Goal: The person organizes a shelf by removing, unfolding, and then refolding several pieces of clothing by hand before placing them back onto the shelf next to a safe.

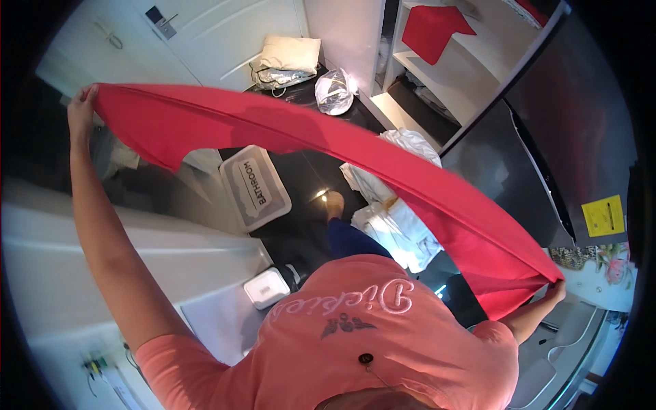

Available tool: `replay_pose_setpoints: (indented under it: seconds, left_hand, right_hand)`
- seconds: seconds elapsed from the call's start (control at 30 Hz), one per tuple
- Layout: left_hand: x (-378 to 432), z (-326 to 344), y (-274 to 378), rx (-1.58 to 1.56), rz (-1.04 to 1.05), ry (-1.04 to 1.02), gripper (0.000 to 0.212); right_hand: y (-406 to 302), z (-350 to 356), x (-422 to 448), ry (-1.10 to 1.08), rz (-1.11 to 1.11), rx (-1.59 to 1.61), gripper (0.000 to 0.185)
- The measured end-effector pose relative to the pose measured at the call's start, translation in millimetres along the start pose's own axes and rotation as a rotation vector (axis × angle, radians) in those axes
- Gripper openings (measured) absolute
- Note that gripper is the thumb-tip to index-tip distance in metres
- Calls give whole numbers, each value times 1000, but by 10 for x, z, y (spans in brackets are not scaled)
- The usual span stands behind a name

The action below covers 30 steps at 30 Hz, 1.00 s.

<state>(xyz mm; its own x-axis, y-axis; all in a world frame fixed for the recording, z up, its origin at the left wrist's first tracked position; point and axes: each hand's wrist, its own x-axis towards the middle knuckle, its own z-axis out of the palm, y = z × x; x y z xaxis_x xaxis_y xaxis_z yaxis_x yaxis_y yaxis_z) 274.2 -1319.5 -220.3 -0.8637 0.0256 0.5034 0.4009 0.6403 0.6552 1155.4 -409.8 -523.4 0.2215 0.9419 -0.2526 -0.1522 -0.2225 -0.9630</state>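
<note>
A long red cloth (318, 130) is stretched between my raised, widely spread hands, with a fold or crease running along its length. My left hand (83, 100) pinches one upper corner at the far left. At the far right, my right hand (556, 291) grips the other end, where the fabric gathers into creases. The lower edge hangs loose, deeper near both ends. Behind the cloth, a pile of white fabric (394, 230) lies partly hidden. Another red cloth (435, 33) drapes over a white shelf at the upper right.
A lidded plastic bin (254, 188) marked as bathroom stands on the dark floor. Bagged items (335, 92) and a cream folded textile (291, 54) lie by the white door (220, 31). A dark glossy cabinet or appliance (574, 128) stands at right, a small white box (267, 288) beside me.
</note>
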Motion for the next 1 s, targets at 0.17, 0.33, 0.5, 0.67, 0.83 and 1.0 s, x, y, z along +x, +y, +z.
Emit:
replay_pose_setpoints:
  seconds: [0.17, 0.33, 0.5, 0.67, 0.83, 1.0]
  left_hand:
    - [1050, 392, -201, -263, 124, 233, 31]
    - [1649, 234, -928, -455, 163, 374, 27]
    - [1893, 739, -1109, -73, 256, 839, 23]
    - [2459, 1796, -595, -388, 476, 892, 18]
    - [2873, 3542, 308, -1007, 504, 397, 14]
    - [2220, 4515, 1297, -1501, 480, -402, 13]
  right_hand:
    - [419, 973, -495, 134, -109, 142, 18]
    - [313, 1558, -669, 160, -82, 200, 15]
    - [51, 1926, -1292, 238, -366, 253, 23]
    - [-502, 4196, -2428, 75, -644, 232, 24]
    - [-801, 6847, -4280, -383, -684, 9, 24]
    - [-453, 8403, -5573, -1092, -691, -90, 16]
